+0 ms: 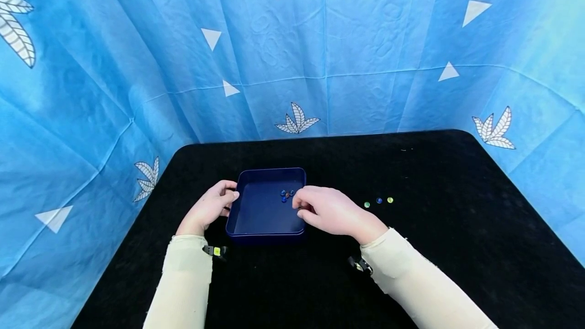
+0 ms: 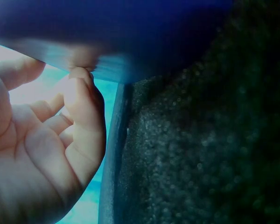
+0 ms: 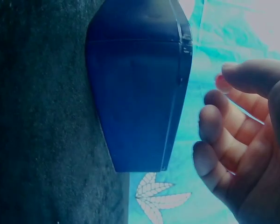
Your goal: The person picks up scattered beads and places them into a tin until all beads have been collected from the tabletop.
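Note:
A shallow dark blue tray [image 1: 262, 217] sits on the black table. My left hand [image 1: 212, 207] grips its left side, thumb at the rim and fingers against the outer wall. In the left wrist view, a fingertip of the left hand [image 2: 60, 130] touches the wall. Several small glass marbles [image 1: 284, 199] lie in the tray towards its right side. Over the tray's right rim hovers my right hand [image 1: 331, 212], fingers loosely bent. The right wrist view has the thumb and index fingertips of this hand [image 3: 242, 130] close together, with no marble visible between them.
To the right of the tray, a green marble [image 1: 367, 205], a blue marble [image 1: 379, 200] and a yellow-green marble [image 1: 390, 200] lie on the black tabletop [image 1: 457, 248]. A blue patterned curtain [image 1: 365, 29] hangs behind and around the table.

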`<state>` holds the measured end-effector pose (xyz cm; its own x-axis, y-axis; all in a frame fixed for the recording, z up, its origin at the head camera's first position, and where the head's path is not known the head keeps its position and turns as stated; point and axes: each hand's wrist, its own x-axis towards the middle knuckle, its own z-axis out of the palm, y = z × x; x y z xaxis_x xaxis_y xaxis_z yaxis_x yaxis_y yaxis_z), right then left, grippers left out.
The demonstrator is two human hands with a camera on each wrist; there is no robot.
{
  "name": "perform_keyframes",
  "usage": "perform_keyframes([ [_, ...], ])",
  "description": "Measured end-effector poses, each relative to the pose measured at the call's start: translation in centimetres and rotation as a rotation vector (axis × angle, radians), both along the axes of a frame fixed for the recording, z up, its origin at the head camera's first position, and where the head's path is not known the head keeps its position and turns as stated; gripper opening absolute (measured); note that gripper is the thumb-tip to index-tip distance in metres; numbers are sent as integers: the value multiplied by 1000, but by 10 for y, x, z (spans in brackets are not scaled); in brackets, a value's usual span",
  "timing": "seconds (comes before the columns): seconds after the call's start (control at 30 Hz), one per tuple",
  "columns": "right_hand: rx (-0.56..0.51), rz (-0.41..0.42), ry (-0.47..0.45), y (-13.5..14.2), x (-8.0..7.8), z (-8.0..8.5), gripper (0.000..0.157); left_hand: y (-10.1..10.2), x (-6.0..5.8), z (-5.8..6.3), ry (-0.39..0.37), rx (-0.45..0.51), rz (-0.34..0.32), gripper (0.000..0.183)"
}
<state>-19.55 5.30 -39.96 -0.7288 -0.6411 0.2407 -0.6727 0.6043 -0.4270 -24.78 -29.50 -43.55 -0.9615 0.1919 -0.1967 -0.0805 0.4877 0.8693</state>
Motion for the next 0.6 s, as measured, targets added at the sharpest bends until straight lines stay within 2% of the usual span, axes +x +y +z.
perform_keyframes([
  [0.43,-44,-21,39,-11,2,0,16,-2,2,2,2,4,-7,42],
  [0.5,-42,-26,38,-9,2,1,15,2,6,9,-7,10,-14,42],
  [0.6,-35,-40,39,-5,0,1,13,4,6,11,-17,20,-21,43],
])
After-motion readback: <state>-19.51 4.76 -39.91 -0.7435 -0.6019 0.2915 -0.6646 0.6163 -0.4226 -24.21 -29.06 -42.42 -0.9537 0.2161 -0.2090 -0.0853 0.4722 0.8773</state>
